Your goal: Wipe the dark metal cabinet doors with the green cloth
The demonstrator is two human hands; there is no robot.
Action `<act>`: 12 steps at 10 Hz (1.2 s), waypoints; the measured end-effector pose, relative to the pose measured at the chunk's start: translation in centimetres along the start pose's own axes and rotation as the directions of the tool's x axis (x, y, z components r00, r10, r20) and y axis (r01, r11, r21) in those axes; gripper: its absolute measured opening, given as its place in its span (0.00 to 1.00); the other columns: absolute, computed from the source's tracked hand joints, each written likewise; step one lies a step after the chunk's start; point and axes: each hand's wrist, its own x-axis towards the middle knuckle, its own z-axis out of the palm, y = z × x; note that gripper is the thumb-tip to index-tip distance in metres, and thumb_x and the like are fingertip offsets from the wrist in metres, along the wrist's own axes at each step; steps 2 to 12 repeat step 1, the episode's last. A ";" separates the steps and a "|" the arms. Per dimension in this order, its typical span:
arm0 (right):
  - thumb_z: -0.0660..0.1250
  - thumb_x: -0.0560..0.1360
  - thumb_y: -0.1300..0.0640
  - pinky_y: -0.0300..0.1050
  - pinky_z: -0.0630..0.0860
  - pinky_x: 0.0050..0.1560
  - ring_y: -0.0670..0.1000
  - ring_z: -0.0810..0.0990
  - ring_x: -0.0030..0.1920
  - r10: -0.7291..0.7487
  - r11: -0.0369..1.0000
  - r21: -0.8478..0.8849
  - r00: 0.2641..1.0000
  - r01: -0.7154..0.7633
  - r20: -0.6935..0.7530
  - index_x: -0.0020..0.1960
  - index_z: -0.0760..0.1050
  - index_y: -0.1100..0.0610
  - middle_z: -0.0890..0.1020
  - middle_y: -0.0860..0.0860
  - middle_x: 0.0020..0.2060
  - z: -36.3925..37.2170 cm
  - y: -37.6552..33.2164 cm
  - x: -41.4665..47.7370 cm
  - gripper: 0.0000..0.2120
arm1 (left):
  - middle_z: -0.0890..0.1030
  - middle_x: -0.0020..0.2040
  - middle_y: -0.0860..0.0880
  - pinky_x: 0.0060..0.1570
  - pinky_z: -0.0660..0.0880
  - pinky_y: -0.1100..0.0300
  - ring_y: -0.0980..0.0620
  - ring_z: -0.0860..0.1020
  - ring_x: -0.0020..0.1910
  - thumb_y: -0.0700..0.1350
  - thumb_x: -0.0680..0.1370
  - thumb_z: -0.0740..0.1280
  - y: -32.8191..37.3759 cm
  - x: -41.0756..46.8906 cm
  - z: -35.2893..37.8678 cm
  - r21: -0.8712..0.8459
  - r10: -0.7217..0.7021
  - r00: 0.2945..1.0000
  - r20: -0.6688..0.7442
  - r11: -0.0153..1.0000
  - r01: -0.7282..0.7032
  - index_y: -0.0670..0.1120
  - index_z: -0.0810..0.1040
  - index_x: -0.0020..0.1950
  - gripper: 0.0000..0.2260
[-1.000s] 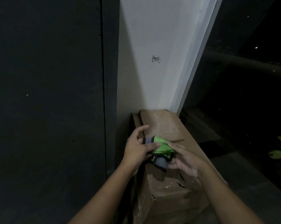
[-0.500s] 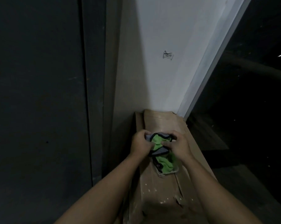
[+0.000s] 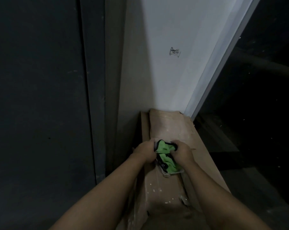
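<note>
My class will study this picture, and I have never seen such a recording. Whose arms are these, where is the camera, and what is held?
No machine here: the camera sits on a person's head, looking forward and down, so both bare arms are that person's own. The left hand and the right hand grip a bunched green cloth over a worn cardboard box standing against a white wall. On the left is the dark metal cabinet door; the cloth is not touching it.

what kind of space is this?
Probably a storage or utility corner, dimly lit: tall dark metal cabinet doors, a white-specked cardboard box against a bare white wall. Hard to say more.
</note>
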 end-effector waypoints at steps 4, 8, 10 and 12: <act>0.70 0.73 0.59 0.46 0.77 0.50 0.56 0.81 0.52 0.036 0.999 0.040 0.997 -0.034 -0.072 0.65 0.76 0.54 0.84 0.56 0.52 -0.7 -1.6 -0.3 0.20 | 0.73 0.68 0.38 0.64 0.71 0.47 0.38 0.72 0.66 0.48 0.76 0.64 0.0 -1.1 -1.0 -0.039 -0.014 0.999 0.034 0.999 0.015 0.47 0.59 0.75 0.29; 0.70 0.73 0.59 0.46 0.77 0.50 0.56 0.81 0.52 0.036 0.999 0.040 0.997 -0.034 -0.072 0.65 0.76 0.54 0.84 0.56 0.52 -0.7 -1.6 -0.3 0.20 | 0.73 0.68 0.38 0.64 0.71 0.47 0.38 0.72 0.66 0.48 0.76 0.64 0.0 -1.1 -1.0 -0.039 -0.014 0.999 0.034 0.999 0.015 0.47 0.59 0.75 0.29; 0.70 0.73 0.59 0.46 0.77 0.50 0.56 0.81 0.52 0.036 0.999 0.040 0.997 -0.034 -0.072 0.65 0.76 0.54 0.84 0.56 0.52 -0.7 -1.6 -0.3 0.20 | 0.73 0.68 0.38 0.64 0.71 0.47 0.38 0.72 0.66 0.48 0.76 0.64 0.0 -1.1 -1.0 -0.039 -0.014 0.999 0.034 0.999 0.015 0.47 0.59 0.75 0.29; 0.70 0.73 0.59 0.46 0.77 0.50 0.56 0.81 0.52 0.036 0.999 0.040 0.997 -0.034 -0.072 0.65 0.76 0.54 0.84 0.56 0.52 -0.7 -1.6 -0.3 0.20 | 0.73 0.68 0.38 0.64 0.71 0.47 0.38 0.72 0.66 0.48 0.76 0.64 0.0 -1.1 -1.0 -0.039 -0.014 0.999 0.034 0.999 0.015 0.47 0.59 0.75 0.29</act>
